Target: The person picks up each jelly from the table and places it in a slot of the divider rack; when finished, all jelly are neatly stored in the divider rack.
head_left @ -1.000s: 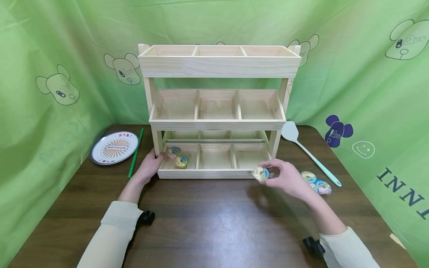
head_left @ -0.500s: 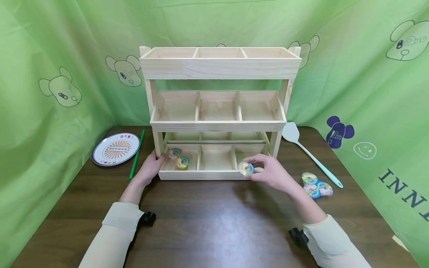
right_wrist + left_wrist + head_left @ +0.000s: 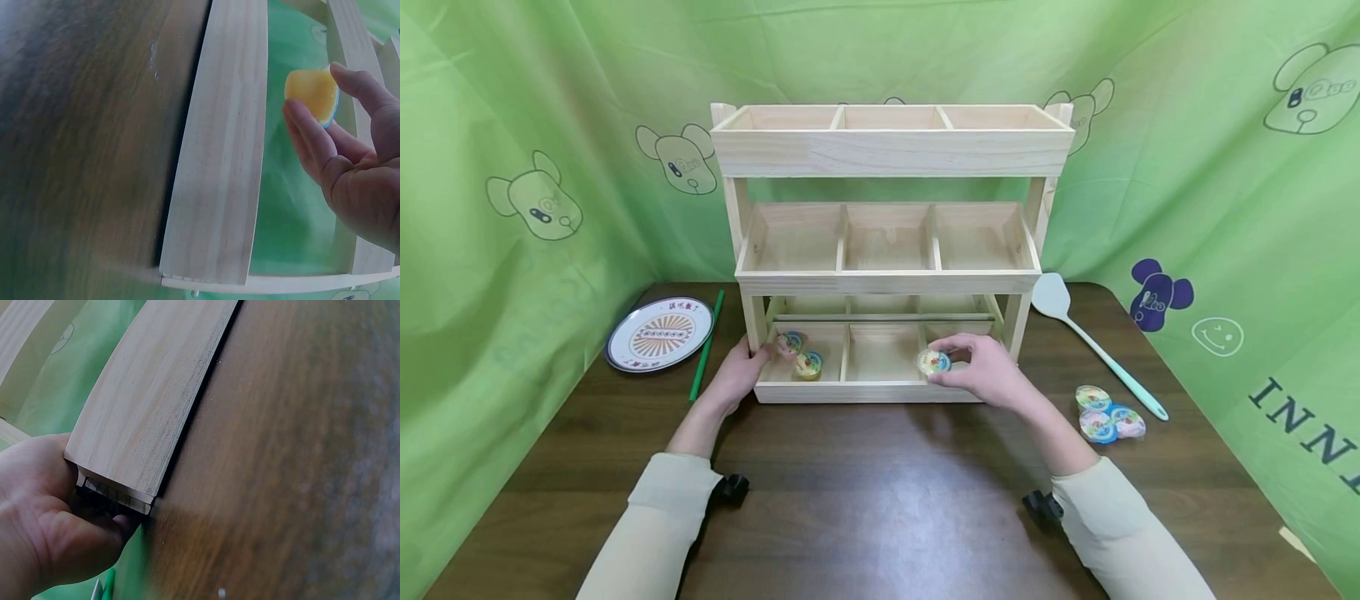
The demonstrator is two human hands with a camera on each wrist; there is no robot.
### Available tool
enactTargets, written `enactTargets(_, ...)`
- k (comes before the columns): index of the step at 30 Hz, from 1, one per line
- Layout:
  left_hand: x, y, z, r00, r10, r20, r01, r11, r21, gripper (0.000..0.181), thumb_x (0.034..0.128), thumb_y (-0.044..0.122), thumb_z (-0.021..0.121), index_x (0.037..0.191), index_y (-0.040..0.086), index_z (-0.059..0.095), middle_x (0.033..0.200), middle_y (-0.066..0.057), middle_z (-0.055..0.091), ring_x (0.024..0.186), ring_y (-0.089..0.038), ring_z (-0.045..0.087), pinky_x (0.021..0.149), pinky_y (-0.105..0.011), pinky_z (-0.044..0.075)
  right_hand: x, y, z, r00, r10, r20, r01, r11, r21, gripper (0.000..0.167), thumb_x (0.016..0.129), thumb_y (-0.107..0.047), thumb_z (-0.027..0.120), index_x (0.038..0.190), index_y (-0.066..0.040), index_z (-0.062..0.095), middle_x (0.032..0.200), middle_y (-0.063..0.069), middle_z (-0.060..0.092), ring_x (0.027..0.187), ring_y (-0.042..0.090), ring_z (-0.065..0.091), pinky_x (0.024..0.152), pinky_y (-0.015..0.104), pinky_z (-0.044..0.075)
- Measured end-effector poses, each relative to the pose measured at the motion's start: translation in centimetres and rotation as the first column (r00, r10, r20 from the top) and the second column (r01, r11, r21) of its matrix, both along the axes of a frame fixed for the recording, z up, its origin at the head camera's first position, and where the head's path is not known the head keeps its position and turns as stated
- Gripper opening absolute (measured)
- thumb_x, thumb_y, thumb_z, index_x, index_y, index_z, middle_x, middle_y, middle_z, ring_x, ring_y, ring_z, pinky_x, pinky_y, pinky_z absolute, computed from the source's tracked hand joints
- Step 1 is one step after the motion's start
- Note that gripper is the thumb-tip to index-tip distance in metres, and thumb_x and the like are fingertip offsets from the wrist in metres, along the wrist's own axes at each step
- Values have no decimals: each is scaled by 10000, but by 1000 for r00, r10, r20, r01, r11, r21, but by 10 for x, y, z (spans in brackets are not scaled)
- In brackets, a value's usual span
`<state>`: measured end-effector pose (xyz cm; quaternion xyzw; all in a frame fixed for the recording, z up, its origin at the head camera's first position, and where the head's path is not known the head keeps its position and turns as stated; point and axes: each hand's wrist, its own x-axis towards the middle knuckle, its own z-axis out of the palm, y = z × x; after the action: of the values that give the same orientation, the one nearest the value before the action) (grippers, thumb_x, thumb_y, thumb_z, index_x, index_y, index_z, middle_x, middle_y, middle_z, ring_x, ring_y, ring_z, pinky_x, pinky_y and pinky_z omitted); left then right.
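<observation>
My right hand (image 3: 988, 371) pinches a small yellow jelly cup (image 3: 933, 362) with a printed lid, between thumb and fingers. It is at the lower tier of the wooden three-tier shelf (image 3: 891, 392), by the divider between the middle and right compartments. The right wrist view shows the cup's yellow underside (image 3: 309, 92) above the front board. My left hand (image 3: 736, 375) grips the shelf's lower left side; in the left wrist view its fingers are partly hidden behind the board's end (image 3: 119, 494). In the lower left compartment sit a pink jelly cup (image 3: 789, 343) and a yellow jelly cup (image 3: 808, 364).
Several jelly cups (image 3: 1108, 415) lie together on the table (image 3: 880, 508) at the right. A spatula with a mint handle (image 3: 1097, 346) lies behind them, its head near the shelf. At the left are a round patterned plate (image 3: 659, 335) and a green stick (image 3: 706, 346). Green cloth surrounds the table.
My right hand has carried the jelly cup leftward and slightly up, from the shelf's lower right corner to the divider beside the middle compartment. The left hand keeps its grip on the shelf.
</observation>
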<state>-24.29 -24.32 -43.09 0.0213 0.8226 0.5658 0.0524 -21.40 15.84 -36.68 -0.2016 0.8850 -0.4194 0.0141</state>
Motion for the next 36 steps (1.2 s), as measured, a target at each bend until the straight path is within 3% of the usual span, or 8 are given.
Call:
enactTargets(9, 1, 1, 1, 1000, 0, -10, 0, 1000, -3, 627, 1082, 182, 387, 1587, -61, 104, 1592, -324, 215, 1452, -442, 256, 1167, -570, 246, -10, -9, -2, 1000, 10, 29, -9, 999, -35, 448, 797, -166, 850, 1200, -23, 719, 1047, 81, 728, 988, 229, 689, 799, 331, 534)
enactTargets(19, 2, 1, 2, 1000, 7, -12, -7, 1000, -3, 627, 1083, 182, 387, 1589, -54, 102, 1594, -328, 207, 1456, -450, 243, 1171, -575, 231, -20, -25, -3, 997, 47, 65, -43, 997, -61, 439, 826, -179, 831, 1221, -33, 708, 1075, 74, 725, 988, 213, 678, 782, 326, 542)
enactTargets(22, 7, 4, 12, 1000, 8, 1, -8, 1000, 4, 619, 1080, 156, 385, 1583, -71, 102, 1590, -343, 200, 1455, -461, 236, 1173, -578, 224, -23, -30, -3, 996, 48, 74, -44, 998, -52, 442, 825, -193, 832, 1221, -38, 710, 1064, 72, 727, 969, 208, 680, 742, 326, 543)
enactTargets(24, 7, 4, 12, 1000, 11, 0, -11, 1000, 8, 618, 1079, 154, 387, 1582, -70, 108, 1589, -341, 205, 1455, -457, 239, 1174, -574, 225, -26, -34, -4, 996, 46, 80, -43, 998, -47, 440, 822, -198, 836, 1217, -46, 714, 1050, 68, 728, 951, 205, 682, 729, 324, 542)
enactTargets(27, 6, 3, 11, 1000, 13, -1, -13, 1000, 12, 613, 1080, 154, 392, 1583, -66, 118, 1589, -335, 214, 1454, -452, 244, 1172, -575, 231, -31, -40, -5, 995, 45, 91, -41, 998, -46, 451, 819, -198, 834, 1223, -39, 710, 1040, 70, 726, 938, 210, 681, 743, 327, 545)
enactTargets(29, 2, 0, 2, 1000, 17, -13, -17, 1000, 11, 618, 1082, 180, 398, 1589, -45, 126, 1593, -318, 222, 1456, -436, 250, 1173, -569, 234, -34, -44, -6, 993, 51, 105, -45, 997, -56, 461, 817, -182, 832, 1230, -23, 702, 1041, 82, 722, 936, 222, 679, 770, 335, 550)
enactTargets(32, 4, 2, 7, 1000, 16, -2, -16, 1000, 20, 611, 1082, 164, 398, 1584, -58, 129, 1590, -330, 218, 1455, -447, 245, 1172, -576, 229, -38, -49, -7, 992, 59, 116, -52, 997, -64, 473, 813, -161, 827, 1237, 0, 693, 1038, 98, 721, 935, 237, 678, 795, 341, 558)
enactTargets(36, 13, 8, 24, 1000, 7, 11, -8, 1000, 22, 599, 1076, 120, 394, 1568, -97, 130, 1575, -362, 214, 1445, -478, 245, 1167, -590, 230, -43, -56, -9, 992, 61, 111, -55, 997, -58, 474, 812, -153, 830, 1235, 11, 692, 1027, 111, 729, 931, 238, 681, 802, 336, 564)
